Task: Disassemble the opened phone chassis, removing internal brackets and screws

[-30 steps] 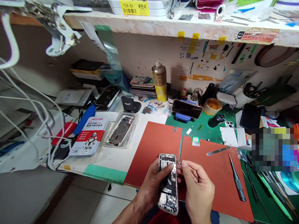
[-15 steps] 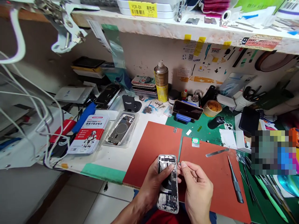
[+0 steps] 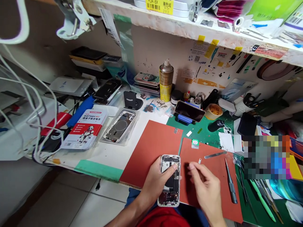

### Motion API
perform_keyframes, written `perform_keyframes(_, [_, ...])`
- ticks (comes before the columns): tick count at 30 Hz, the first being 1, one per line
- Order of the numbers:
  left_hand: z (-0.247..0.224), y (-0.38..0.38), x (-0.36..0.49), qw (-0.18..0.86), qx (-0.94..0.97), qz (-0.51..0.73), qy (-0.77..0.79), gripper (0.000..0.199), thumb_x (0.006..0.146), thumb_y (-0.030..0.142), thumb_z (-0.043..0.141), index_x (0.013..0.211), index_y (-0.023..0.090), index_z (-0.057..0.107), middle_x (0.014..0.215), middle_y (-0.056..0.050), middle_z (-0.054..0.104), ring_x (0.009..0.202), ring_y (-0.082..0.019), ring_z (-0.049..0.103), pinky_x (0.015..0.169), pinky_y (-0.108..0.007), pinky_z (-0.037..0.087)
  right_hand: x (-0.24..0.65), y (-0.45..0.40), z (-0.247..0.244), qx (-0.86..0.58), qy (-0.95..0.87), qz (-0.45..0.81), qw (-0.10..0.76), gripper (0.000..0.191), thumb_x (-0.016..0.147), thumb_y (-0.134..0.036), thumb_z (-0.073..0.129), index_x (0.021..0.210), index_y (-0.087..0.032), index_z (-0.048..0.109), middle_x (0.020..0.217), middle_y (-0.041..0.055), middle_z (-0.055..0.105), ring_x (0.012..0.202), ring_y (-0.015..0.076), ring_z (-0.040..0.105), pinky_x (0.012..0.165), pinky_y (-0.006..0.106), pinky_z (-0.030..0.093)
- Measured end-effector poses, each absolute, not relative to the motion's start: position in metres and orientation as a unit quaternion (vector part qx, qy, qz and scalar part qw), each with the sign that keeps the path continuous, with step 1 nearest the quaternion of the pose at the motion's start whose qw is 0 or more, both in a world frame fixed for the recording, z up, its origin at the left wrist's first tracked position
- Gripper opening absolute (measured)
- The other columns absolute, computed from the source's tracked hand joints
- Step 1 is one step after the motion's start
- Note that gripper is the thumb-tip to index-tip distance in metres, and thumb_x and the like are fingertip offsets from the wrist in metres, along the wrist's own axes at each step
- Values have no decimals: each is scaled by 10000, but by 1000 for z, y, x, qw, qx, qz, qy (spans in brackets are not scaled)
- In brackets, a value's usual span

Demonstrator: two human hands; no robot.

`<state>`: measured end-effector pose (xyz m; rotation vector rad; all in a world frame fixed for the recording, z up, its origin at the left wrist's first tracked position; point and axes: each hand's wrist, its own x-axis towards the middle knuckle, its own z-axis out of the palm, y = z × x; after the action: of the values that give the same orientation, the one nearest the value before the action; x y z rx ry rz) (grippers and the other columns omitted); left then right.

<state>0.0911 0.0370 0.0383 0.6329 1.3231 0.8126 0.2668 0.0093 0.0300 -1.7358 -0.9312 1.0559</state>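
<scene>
At the near edge, the left hand point(image 3: 157, 176) is gripping an opened phone point(image 3: 169, 186) from its left side, the thumb lying over the upper inner parts and the fingers wrapping behind. The phone is being held clear of the bench edge, in front of the person's red clothing point(image 3: 163, 217), with its bare insides facing up.

Just to the right, apart from the phone, the right hand point(image 3: 205, 183) is hanging over the right brown mat point(image 3: 217, 170), thumb and forefinger drawn close together; whether they are pinching anything cannot be told. A small pale piece point(image 3: 200, 161) is showing just beyond the knuckles.

The step in hand seems to be fine handwork on the opened phone, the left hand steadying it while the right is working free of it. A next touch by the right hand would call for a light fingertip approach to the phone's right edge, without pressing on the bare parts.

Farther right, a dark-handled tool point(image 3: 230, 184) is lying on that mat, with a flat metal strip point(image 3: 215, 154) beyond it. At the far side, a dark-screened phone point(image 3: 189, 111) is leaning on a blue stand point(image 3: 186, 119).
</scene>
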Motion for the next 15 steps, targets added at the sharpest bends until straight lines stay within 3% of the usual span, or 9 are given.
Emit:
perform_keyframes(4, [38,39,88,642,327,344,602,458,762,498,840,1053,167,716,951,-84,805,853,-277,783,723,-333,644,246,9,31,-623,-362,529,448,504,882,-631,771,1117,-186,783,942,111,807,795,256,775,732,384,667])
perform_keyframes(8, [39,40,86,629,356,322,611,406,760,485,813,1002,172,722,863,-63,801,762,-258,757,648,-306,604,244,12,27,-595,-347,550,472,491,883,-603,783,1113,-170,748,878,85,783,729,221,744,687,358,660])
perform_keyframes(15, [36,41,90,616,377,309,618,415,762,494,781,1033,181,741,894,-70,806,809,-285,768,679,-333,612,249,8,19,-585,-331,559,485,441,889,-539,803,1124,-171,743,902,87,787,725,199,736,704,330,649])
